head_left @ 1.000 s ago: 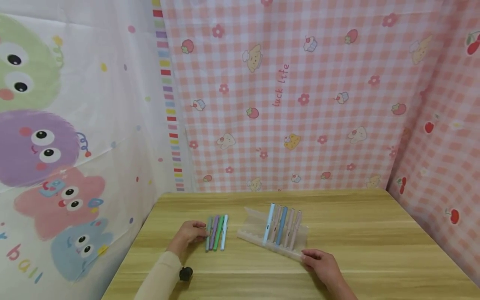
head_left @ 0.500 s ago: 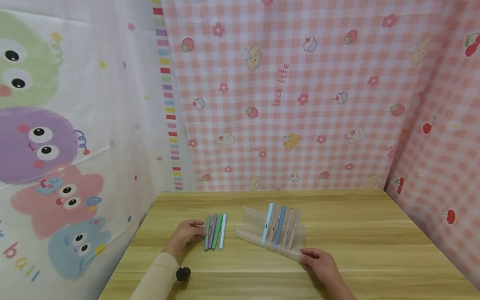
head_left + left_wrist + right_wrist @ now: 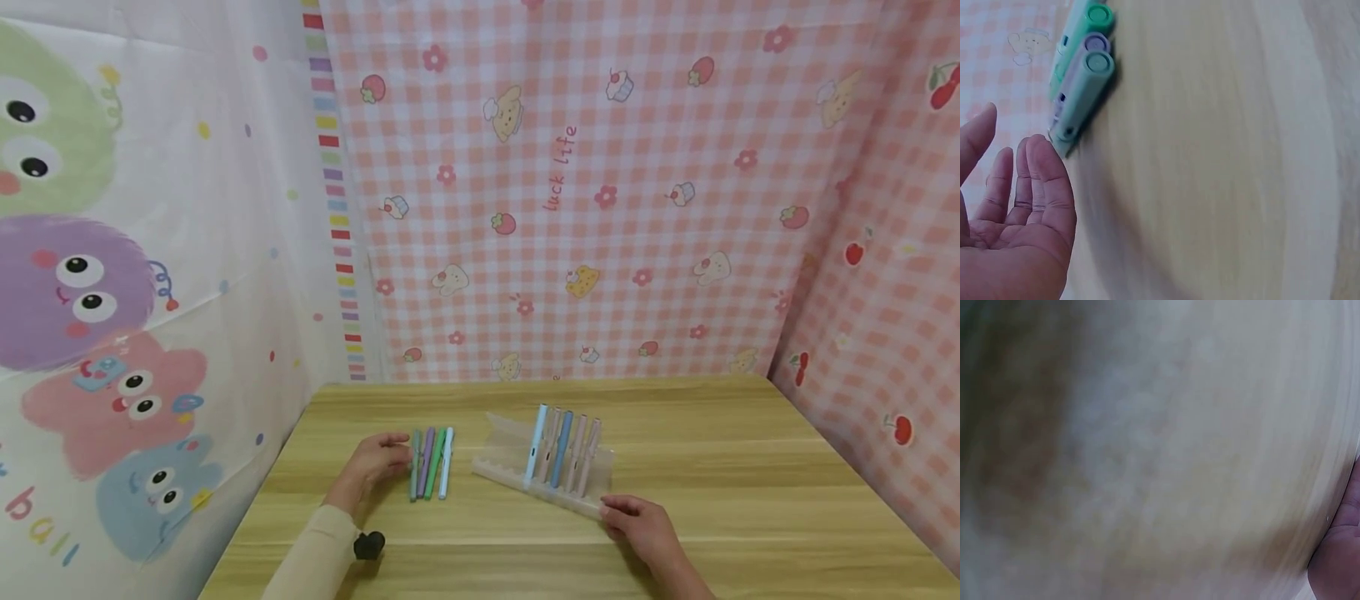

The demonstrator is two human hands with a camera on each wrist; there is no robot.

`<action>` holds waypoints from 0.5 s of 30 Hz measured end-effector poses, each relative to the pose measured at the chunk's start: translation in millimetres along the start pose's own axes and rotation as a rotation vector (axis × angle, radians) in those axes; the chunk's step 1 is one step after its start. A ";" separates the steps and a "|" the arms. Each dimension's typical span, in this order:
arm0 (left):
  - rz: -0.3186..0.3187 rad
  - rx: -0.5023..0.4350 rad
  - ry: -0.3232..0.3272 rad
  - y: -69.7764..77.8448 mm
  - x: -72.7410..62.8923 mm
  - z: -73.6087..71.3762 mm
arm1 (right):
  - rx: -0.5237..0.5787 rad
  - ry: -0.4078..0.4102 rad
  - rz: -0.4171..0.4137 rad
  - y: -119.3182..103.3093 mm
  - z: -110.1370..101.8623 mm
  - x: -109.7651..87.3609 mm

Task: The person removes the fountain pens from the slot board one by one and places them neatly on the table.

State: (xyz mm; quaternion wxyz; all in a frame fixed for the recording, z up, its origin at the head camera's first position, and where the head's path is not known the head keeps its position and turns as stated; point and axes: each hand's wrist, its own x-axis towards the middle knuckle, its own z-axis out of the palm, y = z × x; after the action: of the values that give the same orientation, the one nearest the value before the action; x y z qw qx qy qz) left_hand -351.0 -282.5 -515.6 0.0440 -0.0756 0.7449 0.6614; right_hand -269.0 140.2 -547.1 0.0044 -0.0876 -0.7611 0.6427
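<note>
The left hand (image 3: pixel 377 461) is open, just beside four slim plastic pens (image 3: pixel 435 463), grey-green, purple, green and pale blue, on the brown wooden table (image 3: pixel 480 554). Then a see-through plastic rack (image 3: pixel 547 493) holds five blue and pinkish pens (image 3: pixel 561 450); the right hand (image 3: pixel 637 523) pinches its end. This looks like reaching; taking a pen would need a gentle pinch.

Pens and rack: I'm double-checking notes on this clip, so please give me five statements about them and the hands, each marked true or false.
1. The right hand grips one end of the clear rack. True.
2. The rack bears three pens. False: it bears five pens.
3. On the table, the purple pen lies between the grey-green pen and the green pen. True.
4. The left hand clutches the green pen. False: it holds nothing.
5. The rack stands left of the purple pen in the head view. False: it stands right.
</note>
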 end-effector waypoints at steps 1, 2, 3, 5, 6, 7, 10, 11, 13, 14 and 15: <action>-0.004 -0.005 0.002 1.2 0.3 1.5 | 0.000 -0.001 0.001 0.2 -0.3 0.1; -0.002 -0.003 -0.003 2.5 0.8 3.2 | -0.004 -0.003 0.001 -0.2 -0.7 -0.1; -0.001 -0.006 -0.003 3.9 1.3 5.4 | -0.006 -0.002 0.001 -0.7 -1.0 -0.3; 0.004 -0.008 -0.010 6.1 1.0 9.1 | -0.019 -0.005 0.003 -2.0 -0.8 -1.3; 0.011 -0.015 -0.022 7.2 0.9 11.4 | -0.024 -0.005 0.006 -2.8 -0.7 -1.7; 0.014 -0.024 -0.031 8.6 0.8 14.1 | -0.027 -0.005 0.009 -3.7 -0.7 -2.0; 0.032 -0.050 -0.065 12.8 0.2 23.7 | -0.037 -0.009 0.012 -5.6 -1.0 -2.5; 0.039 -0.059 -0.083 14.3 -0.1 27.1 | -0.035 -0.011 0.012 -5.7 -1.1 -2.3; 0.048 -0.063 -0.109 17.1 -1.4 34.3 | -0.032 -0.011 0.020 -4.9 -1.1 -1.9; 0.056 -0.064 -0.125 18.2 -1.8 37.9 | -0.031 -0.012 0.023 -4.4 -1.0 -2.0; 0.058 -0.064 -0.139 18.9 -2.2 41.3 | -0.026 -0.014 0.025 -3.6 -0.8 -2.0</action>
State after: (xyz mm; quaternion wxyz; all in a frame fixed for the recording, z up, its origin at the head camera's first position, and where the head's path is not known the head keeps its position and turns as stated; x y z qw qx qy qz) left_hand -353.5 -239.2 -501.7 0.0738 -0.0093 0.7204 0.6895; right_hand -267.5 140.1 -543.2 -0.0101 -0.0928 -0.7682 0.6334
